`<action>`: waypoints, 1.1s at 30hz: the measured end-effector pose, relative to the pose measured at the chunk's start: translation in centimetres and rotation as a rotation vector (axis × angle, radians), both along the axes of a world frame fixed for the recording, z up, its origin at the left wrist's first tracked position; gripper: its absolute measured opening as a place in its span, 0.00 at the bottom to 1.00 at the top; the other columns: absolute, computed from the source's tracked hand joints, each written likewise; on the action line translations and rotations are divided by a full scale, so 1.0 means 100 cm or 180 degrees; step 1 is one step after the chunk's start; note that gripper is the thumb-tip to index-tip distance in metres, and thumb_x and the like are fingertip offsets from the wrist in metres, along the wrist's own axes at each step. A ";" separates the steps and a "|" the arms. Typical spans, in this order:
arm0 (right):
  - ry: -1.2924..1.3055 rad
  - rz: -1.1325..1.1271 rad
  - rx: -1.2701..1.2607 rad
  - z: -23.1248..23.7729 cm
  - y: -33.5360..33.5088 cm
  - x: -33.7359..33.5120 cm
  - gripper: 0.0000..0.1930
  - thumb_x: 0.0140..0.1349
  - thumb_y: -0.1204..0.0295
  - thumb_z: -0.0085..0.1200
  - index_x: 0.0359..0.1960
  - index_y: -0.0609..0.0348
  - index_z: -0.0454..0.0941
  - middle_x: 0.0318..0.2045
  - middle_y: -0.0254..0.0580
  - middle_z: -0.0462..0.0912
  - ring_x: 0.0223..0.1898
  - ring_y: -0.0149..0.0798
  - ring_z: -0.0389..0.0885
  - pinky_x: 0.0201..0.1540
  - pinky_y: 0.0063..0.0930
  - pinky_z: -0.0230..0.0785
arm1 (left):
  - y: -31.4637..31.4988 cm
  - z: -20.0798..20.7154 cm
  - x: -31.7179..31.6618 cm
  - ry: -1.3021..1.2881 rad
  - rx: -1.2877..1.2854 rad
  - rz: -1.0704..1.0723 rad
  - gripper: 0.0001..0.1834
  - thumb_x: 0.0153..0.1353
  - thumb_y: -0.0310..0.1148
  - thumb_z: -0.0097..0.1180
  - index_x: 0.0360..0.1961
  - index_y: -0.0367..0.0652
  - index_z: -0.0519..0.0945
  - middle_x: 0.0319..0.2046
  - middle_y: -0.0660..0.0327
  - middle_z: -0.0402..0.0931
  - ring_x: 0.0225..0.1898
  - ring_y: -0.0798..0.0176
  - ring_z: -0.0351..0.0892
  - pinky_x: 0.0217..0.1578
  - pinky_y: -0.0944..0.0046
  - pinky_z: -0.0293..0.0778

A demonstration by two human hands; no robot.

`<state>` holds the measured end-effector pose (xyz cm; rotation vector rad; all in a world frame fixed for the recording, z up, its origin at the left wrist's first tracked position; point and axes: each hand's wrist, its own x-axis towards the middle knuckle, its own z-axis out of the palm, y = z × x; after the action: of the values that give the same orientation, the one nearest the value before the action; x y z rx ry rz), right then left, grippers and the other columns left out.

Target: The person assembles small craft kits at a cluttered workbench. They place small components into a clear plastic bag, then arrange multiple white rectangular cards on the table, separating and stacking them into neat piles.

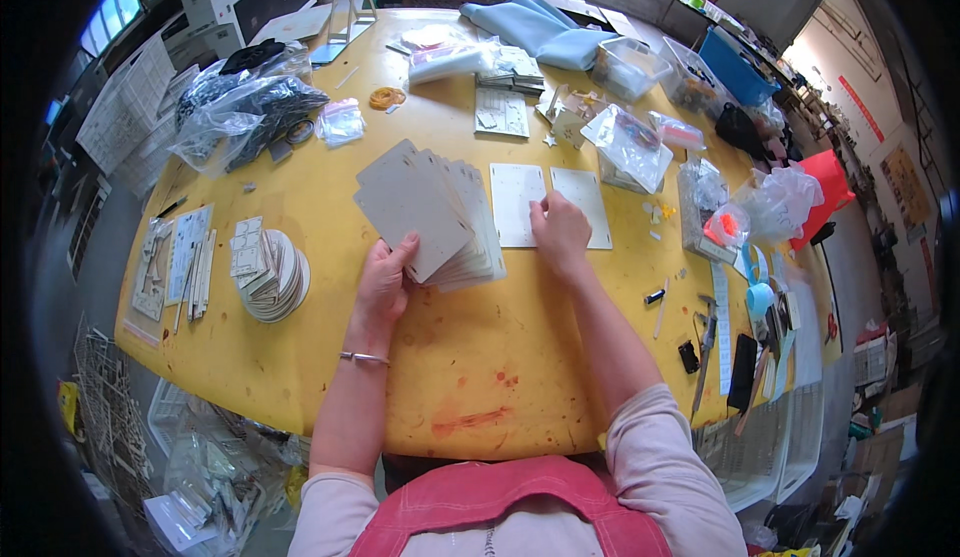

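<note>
My left hand (388, 275) grips a fanned stack of thin, pale grey rectangular boards (420, 207), thumb on top and fingers beneath. The boards have small holes near their corners and are held over the middle of the yellow table. To the right, two similar boards lie side by side: a left board (515, 197) and a right board (585, 202). My right hand (562, 229) rests over the gap between them, its fingers curled in at the left board's right edge. Its fingertips are partly hidden.
A pile of round wooden discs (285, 282) stands at left, beside strips and cut panels (190, 257). Bagged parts (250, 107) lie at far left. Farther back are stacked panels (502, 112) and plastic tubs (630, 67). Calipers (706, 342) and tape rolls (760, 297) lie at right.
</note>
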<state>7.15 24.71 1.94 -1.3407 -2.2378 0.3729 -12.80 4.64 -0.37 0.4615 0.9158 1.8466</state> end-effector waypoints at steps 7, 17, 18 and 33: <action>0.2436 0.1316 -0.3050 0.018 -0.055 -0.016 0.15 0.75 0.61 0.56 0.39 0.63 0.84 0.23 0.30 0.81 0.16 0.21 0.72 0.16 0.19 0.62 | -0.007 0.002 -0.011 -0.0303 -0.0111 -0.0277 0.18 0.74 0.35 0.58 0.59 0.36 0.75 0.52 0.59 0.83 0.53 0.63 0.84 0.53 0.58 0.81; 0.2396 0.0679 -0.2368 -0.002 -0.017 -0.061 0.14 0.72 0.66 0.60 0.35 0.69 0.84 0.20 0.33 0.80 0.13 0.25 0.72 0.12 0.21 0.60 | -0.021 0.006 -0.045 0.0071 -0.0065 0.0656 0.17 0.72 0.33 0.61 0.58 0.39 0.76 0.51 0.61 0.83 0.51 0.63 0.84 0.51 0.60 0.83; 0.2290 0.0680 -0.2194 -0.005 -0.012 -0.070 0.16 0.68 0.65 0.61 0.29 0.69 0.83 0.19 0.41 0.80 0.17 0.34 0.79 0.16 0.30 0.69 | -0.024 0.007 -0.049 0.0015 -0.0077 0.0645 0.17 0.72 0.33 0.61 0.58 0.40 0.76 0.51 0.61 0.83 0.51 0.64 0.84 0.51 0.60 0.83; -0.1120 0.0676 0.0115 -0.027 -0.045 -0.068 0.41 0.72 0.37 0.39 0.79 0.47 0.59 0.80 0.54 0.50 0.82 0.53 0.42 0.78 0.68 0.25 | -0.029 0.016 -0.051 0.0047 -0.0244 0.0873 0.18 0.71 0.33 0.62 0.58 0.37 0.76 0.51 0.60 0.83 0.49 0.65 0.84 0.48 0.63 0.83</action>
<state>0.37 20.20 -0.74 -1.2294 -2.6751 0.1772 -17.88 1.75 1.20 0.3140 1.0997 2.0475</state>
